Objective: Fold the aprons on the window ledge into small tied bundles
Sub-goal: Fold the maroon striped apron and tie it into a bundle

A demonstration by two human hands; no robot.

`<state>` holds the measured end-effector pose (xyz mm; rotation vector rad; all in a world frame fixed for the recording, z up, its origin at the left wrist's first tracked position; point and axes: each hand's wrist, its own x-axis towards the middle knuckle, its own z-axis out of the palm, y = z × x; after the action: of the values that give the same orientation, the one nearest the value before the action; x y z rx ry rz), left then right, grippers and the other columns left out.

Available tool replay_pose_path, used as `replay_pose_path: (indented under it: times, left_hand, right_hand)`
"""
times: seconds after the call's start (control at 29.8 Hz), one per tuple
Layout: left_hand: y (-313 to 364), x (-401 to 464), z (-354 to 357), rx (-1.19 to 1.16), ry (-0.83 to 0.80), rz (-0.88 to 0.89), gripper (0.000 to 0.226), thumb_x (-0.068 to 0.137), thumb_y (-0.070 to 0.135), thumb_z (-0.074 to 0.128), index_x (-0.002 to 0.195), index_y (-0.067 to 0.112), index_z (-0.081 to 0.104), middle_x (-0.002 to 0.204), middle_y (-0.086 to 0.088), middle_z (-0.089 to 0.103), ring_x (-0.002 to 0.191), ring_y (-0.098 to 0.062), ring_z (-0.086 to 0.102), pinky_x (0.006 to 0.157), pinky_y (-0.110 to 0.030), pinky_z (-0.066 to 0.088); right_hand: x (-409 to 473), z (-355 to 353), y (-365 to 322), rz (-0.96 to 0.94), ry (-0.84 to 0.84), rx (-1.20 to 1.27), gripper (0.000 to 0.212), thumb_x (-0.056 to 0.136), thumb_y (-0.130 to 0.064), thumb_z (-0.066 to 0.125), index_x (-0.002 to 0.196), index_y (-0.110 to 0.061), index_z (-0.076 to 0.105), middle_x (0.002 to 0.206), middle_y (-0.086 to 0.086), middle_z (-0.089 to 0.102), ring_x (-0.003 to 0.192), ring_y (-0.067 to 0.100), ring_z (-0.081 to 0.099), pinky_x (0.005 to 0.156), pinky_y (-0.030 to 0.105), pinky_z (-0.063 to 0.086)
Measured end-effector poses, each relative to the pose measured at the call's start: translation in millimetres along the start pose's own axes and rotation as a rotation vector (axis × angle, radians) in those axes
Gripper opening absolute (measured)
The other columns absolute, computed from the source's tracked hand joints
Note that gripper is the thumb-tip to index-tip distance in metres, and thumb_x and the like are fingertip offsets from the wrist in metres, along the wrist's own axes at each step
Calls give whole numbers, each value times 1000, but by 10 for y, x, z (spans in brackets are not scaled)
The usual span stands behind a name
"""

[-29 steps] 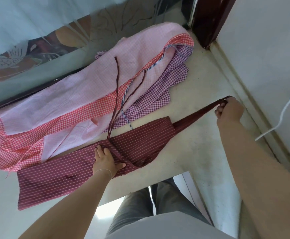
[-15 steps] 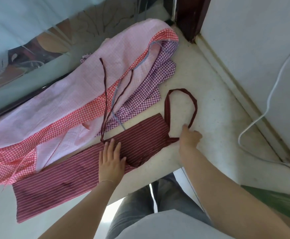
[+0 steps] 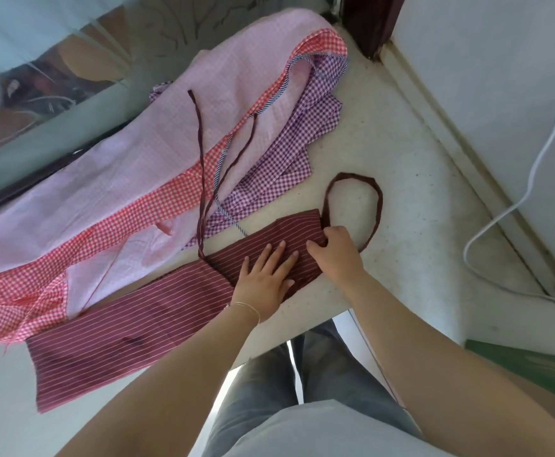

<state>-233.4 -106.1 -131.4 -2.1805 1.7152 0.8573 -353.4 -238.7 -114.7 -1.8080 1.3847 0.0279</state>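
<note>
The maroon striped apron (image 3: 131,328), thin woven cloth with fine white pinstripes, lies as a long flat band along the near edge of the pale speckled window ledge (image 3: 401,199), its left end overhanging. The left hand (image 3: 266,275) rests flat on the apron's right part, fingers straight and spread. The right hand (image 3: 335,250) pinches the apron's far right corner with curled fingers, beside the neck loop (image 3: 376,206), which lies as an open oval on bare ledge. Two narrow maroon ties (image 3: 200,153) run far over the pink gingham aprons (image 3: 157,153), a rumpled heap against the window. A white cable (image 3: 513,206) curves along the right wall.
</note>
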Motion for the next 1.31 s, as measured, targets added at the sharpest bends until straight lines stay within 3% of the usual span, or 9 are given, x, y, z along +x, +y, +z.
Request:
replay_pose_path:
  times: [0.13,0.27,0.44,0.7,0.9,1.04,1.17,1.24,1.31]
  left_hand:
    - [-89,-60,47,43,2,-40,60,102,45,21,150,31,-12,160,2,-14,147,-24,-12,118,-47,1]
    - [-102,-100,52,89,48,-69,62,101,48,21,148,35,-19,154,0,-29,144,-30,-22,117,-55,-3]
    - [-79,-122,131,119,-50,-27,64,100,53,19,146,36,-22,151,0,-33,144,-31,-20,117,-55,-2]
    - [-199,-476,207,32,287,39,59,97,56,25,145,23,33,155,-8,26,145,-29,19,115,-58,16]
    - [-330,-775,594,3,150,-148,63,101,48,12,151,10,14,157,-11,17,145,-28,13,120,-46,9]
    - [-300,-582,425,-25,54,-101,65,100,49,12,148,17,-19,156,0,-24,145,-20,-18,117,-35,-9]
    - [-335,-621,97,-689,242,-118,51,101,38,39,149,26,28,159,11,15,128,-3,34,107,-23,34]
    - [-479,-762,-4,-1260,413,-399,29,100,31,44,126,24,54,133,7,55,116,-7,54,96,-24,47]
    - [-799,-956,17,-1806,417,-635,41,100,43,38,119,14,59,113,-3,69,108,-22,64,93,-36,52]
  right_hand:
    - [-75,11,165,96,280,-27,38,90,-20,63,123,-12,45,127,10,42,100,21,52,73,28,48]
    - [-201,12,210,469,566,345,48,89,-22,64,129,-6,45,129,14,44,110,24,51,87,32,50]
    - [-292,115,18,832,369,1111,29,85,-32,72,93,-7,60,94,6,65,74,14,61,56,21,48]
    - [-37,-62,-205,774,2,1150,43,82,-29,75,116,-9,60,96,-1,65,73,9,58,57,19,46]
    - [-82,-144,-257,528,153,1119,38,90,-24,66,125,-13,57,119,3,64,90,10,61,66,21,49]
    - [-172,-243,-540,344,219,1108,27,91,-27,65,115,-18,57,111,2,66,94,12,65,69,22,54]
    - [-446,-26,-1085,29,162,867,33,89,-26,65,119,-24,50,108,-9,62,97,5,62,81,18,53]
    - [-656,252,-1278,-164,102,636,34,89,-24,65,119,-23,48,102,-17,58,94,-3,58,80,8,47]
    - [-870,648,-1391,-331,-21,366,34,90,-28,64,119,-21,48,100,-17,57,91,-3,57,80,11,47]
